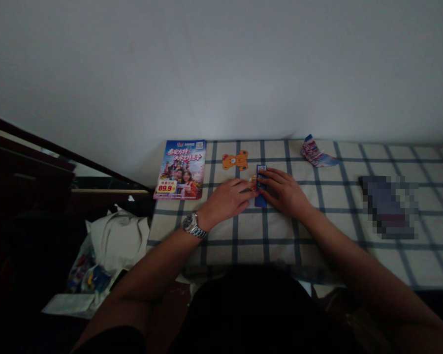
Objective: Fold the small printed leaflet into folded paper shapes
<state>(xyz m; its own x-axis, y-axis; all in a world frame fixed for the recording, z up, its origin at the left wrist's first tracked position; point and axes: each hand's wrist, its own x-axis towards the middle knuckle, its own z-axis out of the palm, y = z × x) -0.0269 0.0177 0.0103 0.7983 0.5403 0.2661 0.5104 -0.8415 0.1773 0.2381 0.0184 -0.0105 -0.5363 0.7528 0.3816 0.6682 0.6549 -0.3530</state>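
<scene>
On the checked cloth lies a narrow strip of folded printed paper (pixel 260 200), blue with bits of colour, looking like a folded leaflet. From the left, my left hand (pixel 227 197) has its fingertips on the strip's left edge; a metal watch (pixel 194 224) is on that wrist. My right hand (pixel 285 191) grips the strip from the right side, fingers slightly spread over it and the thumb low. The fingers partly cover the paper. Just up and left of them is a flat orange bear picture (pixel 235 160).
A colourful leaflet (pixel 180 169) lies flat at the cloth's left end. Toward the wall (pixel 221 69) is a crumpled printed paper piece (pixel 317 152). A blurred-out dark rectangular object (pixel 387 206) lies right. White bags (pixel 118 236) stand below the table's left edge.
</scene>
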